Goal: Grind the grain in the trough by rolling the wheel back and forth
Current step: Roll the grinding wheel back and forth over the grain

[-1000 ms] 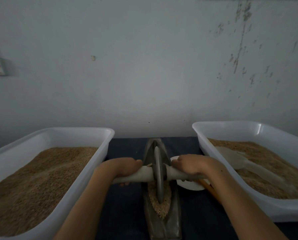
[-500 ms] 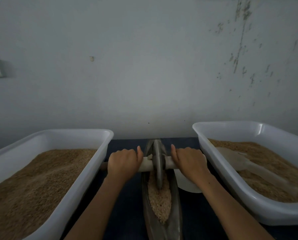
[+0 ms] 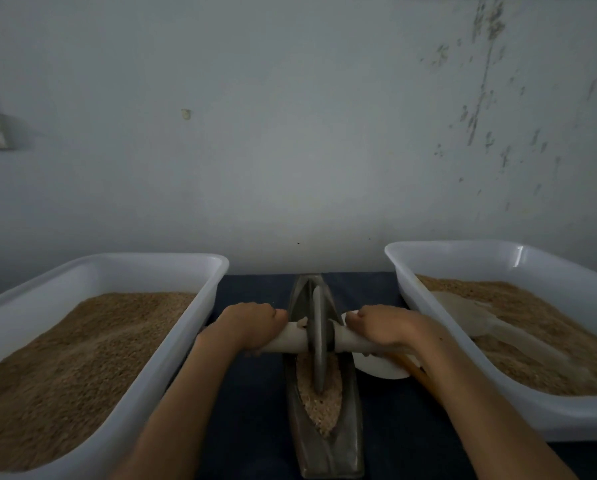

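- Between two tubs, on the counter: trough holds grain; wheel stands mid-trough.
- I note left hand and right hand, fingers curled round the axle.
- Grinding underway; next stroke needs even downward pressure.

The trough lies at centre on the table, running front to back. Grain sits in its near half. The wheel stands upright in the trough, its axle handle extending left and right. The left hand grips the left end; the right hand grips the right end. A tub of grain stands left of the trough, another tub right, a scoop lying in it. A dish lies between the trough and the right tub. A wall stands behind.
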